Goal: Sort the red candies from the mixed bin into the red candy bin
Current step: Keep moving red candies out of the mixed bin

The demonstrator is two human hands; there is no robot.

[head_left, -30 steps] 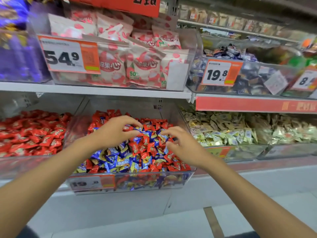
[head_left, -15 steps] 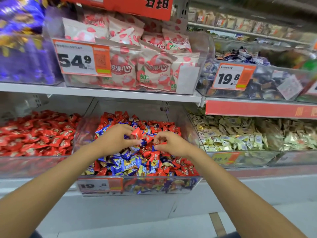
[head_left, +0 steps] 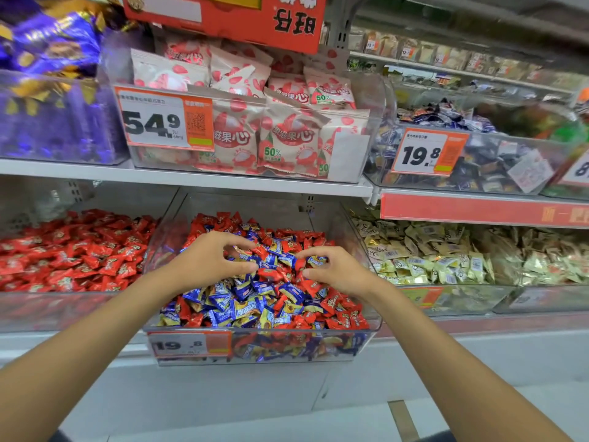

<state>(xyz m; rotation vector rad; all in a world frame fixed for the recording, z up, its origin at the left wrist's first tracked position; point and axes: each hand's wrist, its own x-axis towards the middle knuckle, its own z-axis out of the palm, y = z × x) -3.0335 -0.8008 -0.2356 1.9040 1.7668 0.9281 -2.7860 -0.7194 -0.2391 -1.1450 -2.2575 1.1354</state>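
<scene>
The clear mixed bin (head_left: 373, 323) sits in the middle of the lower shelf, heaped with red candies (head_left: 338, 306) and blue candies (head_left: 223, 296). To its left is the red candy bin (head_left: 63, 309), holding only red wrapped candies (head_left: 79, 253). Both hands are over the mixed heap, close together. My left hand (head_left: 207, 261) curls claw-like over the pile, thumb and forefinger around candies; I cannot tell whether it grips any. My right hand (head_left: 338, 271) pinches a red candy (head_left: 299, 263) between thumb and forefinger.
A bin of pale yellow candies (head_left: 430, 260) stands to the right. The upper shelf (head_left: 223, 181) hangs just above the bins, carrying pink-and-white bags (head_left: 287, 135), purple sweets (head_left: 47, 122) and dark candies (head_left: 478, 167). Price tags (head_left: 188, 344) front the bins.
Both hands have stayed on the mixed heap and drawn nearer each other; the right hand moved left towards the middle. The camera has tilted, so the shelves sit lower in view.
</scene>
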